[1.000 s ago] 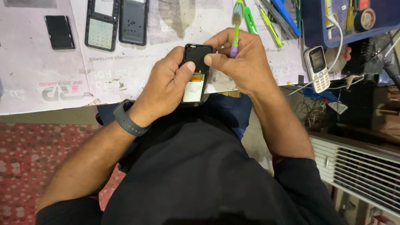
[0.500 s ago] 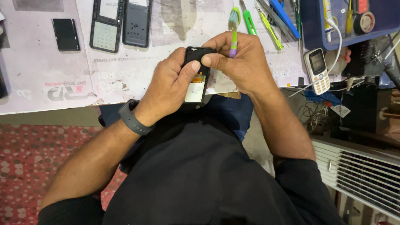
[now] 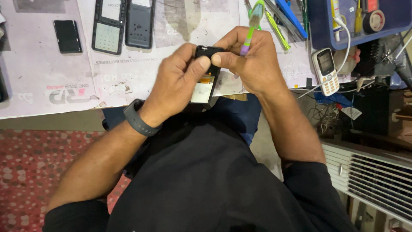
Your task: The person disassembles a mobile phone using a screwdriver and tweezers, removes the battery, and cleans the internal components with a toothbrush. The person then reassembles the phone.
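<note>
Now both hands (image 3: 214,73) on black phone body (image 3: 208,58)

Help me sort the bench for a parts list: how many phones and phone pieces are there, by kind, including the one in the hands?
Opened black phone part held in left hand and right hand: 1
Keypad front frames on the mat: 1
Dark back shells: 1
Flat black slabs: 1
Whole white keypad phones: 1
Total: 5
</note>
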